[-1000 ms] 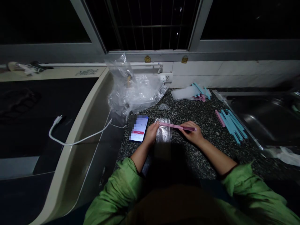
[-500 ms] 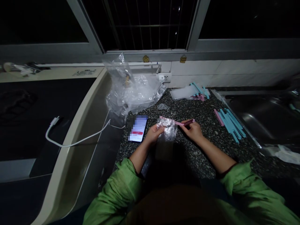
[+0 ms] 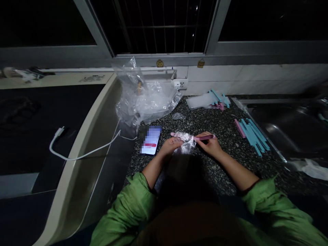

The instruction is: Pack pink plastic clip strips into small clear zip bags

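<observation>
A long pink clip stick [image 3: 203, 137] lies across the mouth of a small clear plastic bag [image 3: 186, 144] above the speckled dark counter [image 3: 217, 164]. My right hand [image 3: 211, 146] pinches the stick's right end. My left hand [image 3: 167, 147] grips the bag's left side, close under the stick's other end. The bag hangs crumpled between both hands. Both sleeves are green.
A lit phone [image 3: 151, 140] lies just left of my left hand, with a white cable [image 3: 84, 155] trailing left. A large crumpled clear bag [image 3: 146, 99] sits behind. Blue and pink sticks [image 3: 251, 135] lie beside the steel sink [image 3: 289, 126]; more sticks and flat bags [image 3: 208, 100] rest at the wall.
The bag was flat on the counter under the stick; it has been gathered up and bunched around the stick. Both hands drew slightly closer together.
</observation>
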### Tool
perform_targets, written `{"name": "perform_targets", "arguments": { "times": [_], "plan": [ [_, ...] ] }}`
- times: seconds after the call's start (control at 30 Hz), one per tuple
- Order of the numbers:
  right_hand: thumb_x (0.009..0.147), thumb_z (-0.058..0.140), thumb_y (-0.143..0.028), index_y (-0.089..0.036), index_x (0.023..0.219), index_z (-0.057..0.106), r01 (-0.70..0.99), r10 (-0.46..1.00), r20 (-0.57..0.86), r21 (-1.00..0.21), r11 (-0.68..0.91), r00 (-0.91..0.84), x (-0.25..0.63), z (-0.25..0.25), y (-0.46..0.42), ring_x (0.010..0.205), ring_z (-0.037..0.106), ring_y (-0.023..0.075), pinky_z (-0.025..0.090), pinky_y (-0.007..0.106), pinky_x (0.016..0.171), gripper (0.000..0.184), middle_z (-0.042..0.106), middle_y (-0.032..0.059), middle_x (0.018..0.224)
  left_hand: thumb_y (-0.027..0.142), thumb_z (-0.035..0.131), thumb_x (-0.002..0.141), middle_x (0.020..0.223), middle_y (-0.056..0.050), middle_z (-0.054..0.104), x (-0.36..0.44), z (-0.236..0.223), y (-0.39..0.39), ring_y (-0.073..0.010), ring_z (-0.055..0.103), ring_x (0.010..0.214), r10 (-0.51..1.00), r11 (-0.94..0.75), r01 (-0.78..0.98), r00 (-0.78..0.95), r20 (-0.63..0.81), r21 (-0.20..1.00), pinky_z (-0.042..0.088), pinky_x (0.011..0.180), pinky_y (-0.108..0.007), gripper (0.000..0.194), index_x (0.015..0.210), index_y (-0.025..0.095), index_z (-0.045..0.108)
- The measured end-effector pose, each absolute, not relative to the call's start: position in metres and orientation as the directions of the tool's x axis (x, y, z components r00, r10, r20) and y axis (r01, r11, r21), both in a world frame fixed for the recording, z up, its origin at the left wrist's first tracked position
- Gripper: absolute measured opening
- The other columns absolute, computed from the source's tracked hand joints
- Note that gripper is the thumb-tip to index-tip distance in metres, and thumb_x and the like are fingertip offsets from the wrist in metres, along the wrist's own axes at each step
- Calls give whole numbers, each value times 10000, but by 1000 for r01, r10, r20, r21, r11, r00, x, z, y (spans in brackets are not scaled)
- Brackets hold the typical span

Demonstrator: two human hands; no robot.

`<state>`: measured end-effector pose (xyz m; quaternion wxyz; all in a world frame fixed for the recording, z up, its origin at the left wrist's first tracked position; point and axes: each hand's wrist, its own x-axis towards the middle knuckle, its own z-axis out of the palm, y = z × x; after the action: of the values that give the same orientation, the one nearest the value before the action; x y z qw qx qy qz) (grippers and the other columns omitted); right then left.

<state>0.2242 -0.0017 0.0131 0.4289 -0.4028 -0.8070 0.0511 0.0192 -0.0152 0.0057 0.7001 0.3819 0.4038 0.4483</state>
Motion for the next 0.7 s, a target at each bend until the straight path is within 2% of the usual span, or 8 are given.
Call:
{"name": "perform_targets", "arguments": {
  "times": [0.17, 0.43, 0.7],
  "plan": [
    [780, 601, -264, -190, 758, 621, 578, 663, 664, -407, 708, -345, 222, 13, -3, 665, 621, 154, 512, 309, 620, 80, 676, 43, 710, 397, 796, 430, 621, -23, 651, 17, 2, -9, -128, 558, 565, 922, 344, -322, 291, -254, 882, 413, 625, -253, 409, 695, 114, 667],
    [775, 609, -265, -196, 747, 618, 565, 672, 650, -424, 708, -355, 221, 9, -3, 671, 627, 154, 519, 313, 628, 75, 677, 40, 712, 348, 812, 426, 658, -30, 665, 17, 12, -12, -134, 573, 592, 929, 357, -388, 239, -282, 850, 417, 636, -258, 423, 744, 111, 664],
    [785, 590, -285, -206, 719, 615, 555, 673, 639, -428, 713, -373, 221, 7, -5, 693, 636, 155, 530, 327, 648, 106, 685, 40, 734, 400, 806, 420, 612, -35, 659, 17, 8, -11, -139, 565, 540, 913, 401, -357, 229, -337, 844, 418, 578, -262, 437, 708, 107, 658]
  ]
}}
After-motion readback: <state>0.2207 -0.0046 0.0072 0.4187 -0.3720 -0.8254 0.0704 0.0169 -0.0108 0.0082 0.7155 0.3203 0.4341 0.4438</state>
